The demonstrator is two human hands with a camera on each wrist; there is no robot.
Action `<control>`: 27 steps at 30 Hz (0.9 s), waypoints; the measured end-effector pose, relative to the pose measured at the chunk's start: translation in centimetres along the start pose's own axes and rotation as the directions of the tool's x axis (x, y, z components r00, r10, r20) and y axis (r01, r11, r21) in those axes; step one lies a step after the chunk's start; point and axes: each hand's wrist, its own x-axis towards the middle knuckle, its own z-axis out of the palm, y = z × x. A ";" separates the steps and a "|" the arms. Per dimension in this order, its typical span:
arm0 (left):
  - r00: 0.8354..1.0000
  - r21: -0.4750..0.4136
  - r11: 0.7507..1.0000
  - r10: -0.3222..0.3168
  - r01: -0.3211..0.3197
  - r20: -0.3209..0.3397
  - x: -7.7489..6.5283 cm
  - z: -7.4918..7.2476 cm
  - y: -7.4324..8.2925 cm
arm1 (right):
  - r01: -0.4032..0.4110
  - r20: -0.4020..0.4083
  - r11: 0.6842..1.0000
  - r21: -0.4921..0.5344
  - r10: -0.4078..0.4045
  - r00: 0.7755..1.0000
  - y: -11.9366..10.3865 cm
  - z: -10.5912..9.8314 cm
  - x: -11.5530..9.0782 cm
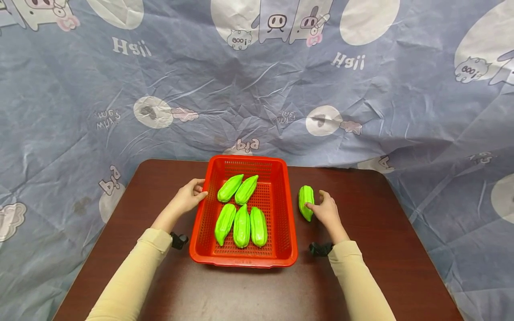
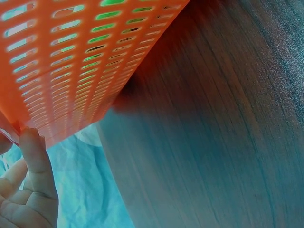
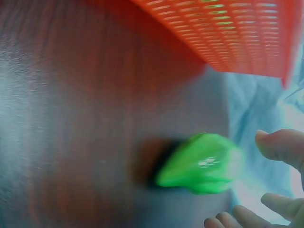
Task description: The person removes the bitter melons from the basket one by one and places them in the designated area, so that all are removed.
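A red plastic basket [image 1: 243, 262] with slotted walls stands on the table, holding several bright green ridged gourds [image 1: 242, 227]. Two lie toward its back and three in a row toward its front. My left hand [image 1: 188, 196] pinches the left rim between thumb and fingers; the left wrist view shows the thumb [image 2: 35, 152] against the rim. Right of the basket, one more gourd [image 1: 306, 198] lies on the table with its pointed end toward me. My right hand [image 1: 327, 211] is beside it, thumb and fingers spread apart, the thumb overlapping the gourd in the head view.
The dark brown wooden table [image 1: 381, 249] has rounded far corners. A blue-grey printed cloth [image 1: 257, 89] hangs behind it and along both sides. Dark wrist straps with cameras [image 1: 320, 249] sit at the sleeve cuffs.
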 end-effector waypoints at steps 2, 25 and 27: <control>1.000 0.002 1.000 0.002 -0.002 0.002 0.0 0.0 0.0 | 0.007 -0.005 1.000 0.007 -0.007 1.000 -0.8 -0.6 -0.2; 1.000 0.031 0.999 0.024 -0.024 -0.003 0.0 0.1 0.1 | 0.133 0.064 0.981 0.144 -0.143 0.988 -9.9 -2.4 -2.4; 1.000 0.024 0.999 0.022 -0.022 -0.003 0.0 0.1 0.0 | 0.140 0.079 0.979 0.150 -0.153 0.985 -10.6 -2.0 -2.8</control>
